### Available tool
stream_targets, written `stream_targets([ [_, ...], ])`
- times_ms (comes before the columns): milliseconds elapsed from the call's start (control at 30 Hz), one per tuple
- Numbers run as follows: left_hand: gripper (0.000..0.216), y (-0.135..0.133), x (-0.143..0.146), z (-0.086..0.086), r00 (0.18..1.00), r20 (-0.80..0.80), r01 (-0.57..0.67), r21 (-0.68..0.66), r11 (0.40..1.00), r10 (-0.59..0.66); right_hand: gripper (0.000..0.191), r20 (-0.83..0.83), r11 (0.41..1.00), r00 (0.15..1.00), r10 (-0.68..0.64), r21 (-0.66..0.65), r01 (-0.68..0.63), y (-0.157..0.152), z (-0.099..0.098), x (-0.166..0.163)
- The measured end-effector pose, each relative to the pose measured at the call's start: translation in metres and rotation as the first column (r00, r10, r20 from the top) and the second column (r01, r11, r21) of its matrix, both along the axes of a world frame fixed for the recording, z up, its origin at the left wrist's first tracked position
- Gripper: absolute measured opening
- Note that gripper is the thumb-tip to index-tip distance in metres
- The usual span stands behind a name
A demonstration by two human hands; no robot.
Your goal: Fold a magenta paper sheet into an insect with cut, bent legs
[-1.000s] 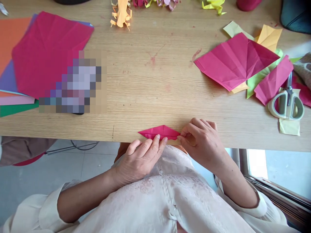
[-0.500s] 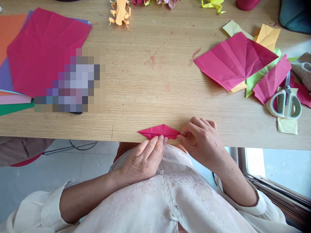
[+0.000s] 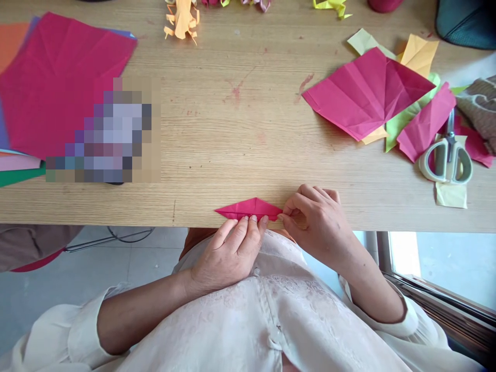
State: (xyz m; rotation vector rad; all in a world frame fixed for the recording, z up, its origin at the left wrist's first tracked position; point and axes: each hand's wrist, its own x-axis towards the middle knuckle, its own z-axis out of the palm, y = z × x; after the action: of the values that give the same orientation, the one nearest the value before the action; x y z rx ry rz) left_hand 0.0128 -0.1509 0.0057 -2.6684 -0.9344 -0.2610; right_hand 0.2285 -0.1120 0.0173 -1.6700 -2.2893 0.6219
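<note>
A small folded pink paper piece [image 3: 248,207], long and pointed at both ends, lies at the near edge of the wooden table [image 3: 240,129]. My left hand [image 3: 228,253] rests its fingertips along the piece's near edge, fingers together and pressing down. My right hand [image 3: 315,222] pinches the piece's right tip between thumb and forefinger, the other fingers curled.
Large pink sheets [image 3: 58,82] on a coloured paper stack lie far left. A creased pink sheet [image 3: 364,93], yellow and green scraps and scissors [image 3: 445,155] are at right. Small folded paper figures [image 3: 180,20] line the far edge. A blurred patch sits left of centre.
My left fingers have slid a little left along the piece's near edge. The view has shifted slightly; the right hand keeps its pinch.
</note>
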Motion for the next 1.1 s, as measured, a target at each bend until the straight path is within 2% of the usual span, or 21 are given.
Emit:
stream_targets([
  [133, 0.033, -0.002, 0.001, -0.001, 1.0, 0.03, -0.003, -0.039, 0.999, 0.004, 0.014, -0.002, 1.0, 1.0, -0.001, 0.004, 0.001, 0.0, -0.001, 0.0],
  [333, 0.046, -0.002, -0.005, -0.01, 1.0, -0.008, 0.025, -0.12, 0.993, -0.026, 0.014, -0.023, 1.0, 0.999, 0.025, 0.01, -0.024, 0.001, -0.002, 0.004],
  [500, 0.047, -0.003, -0.006, -0.014, 0.998, -0.05, 0.033, -0.079, 0.996, -0.037, 0.014, -0.116, 0.991, 0.984, 0.135, 0.021, -0.134, 0.0, -0.003, 0.018],
  [633, 0.046, -0.002, -0.005, -0.014, 0.996, -0.088, 0.01, -0.046, 0.999, -0.014, 0.014, -0.17, 0.986, 0.973, 0.158, 0.078, -0.147, -0.005, -0.008, 0.028],
  [833, 0.048, 0.0, -0.003, -0.016, 0.999, 0.035, -0.006, -0.142, 0.99, 0.011, 0.013, -0.173, 0.983, 0.978, 0.115, 0.159, -0.087, -0.019, -0.019, 0.034],
  [1000, 0.048, 0.001, -0.004, -0.019, 1.0, 0.029, -0.007, -0.13, 0.992, 0.011, 0.033, -0.112, 0.958, 0.979, 0.168, 0.255, -0.135, -0.029, -0.026, 0.036],
  [1100, 0.05, 0.002, -0.005, -0.018, 1.0, 0.003, -0.002, -0.145, 0.989, 0.002, 0.04, -0.041, 0.923, 0.978, 0.205, 0.34, -0.179, -0.033, -0.028, 0.034],
])
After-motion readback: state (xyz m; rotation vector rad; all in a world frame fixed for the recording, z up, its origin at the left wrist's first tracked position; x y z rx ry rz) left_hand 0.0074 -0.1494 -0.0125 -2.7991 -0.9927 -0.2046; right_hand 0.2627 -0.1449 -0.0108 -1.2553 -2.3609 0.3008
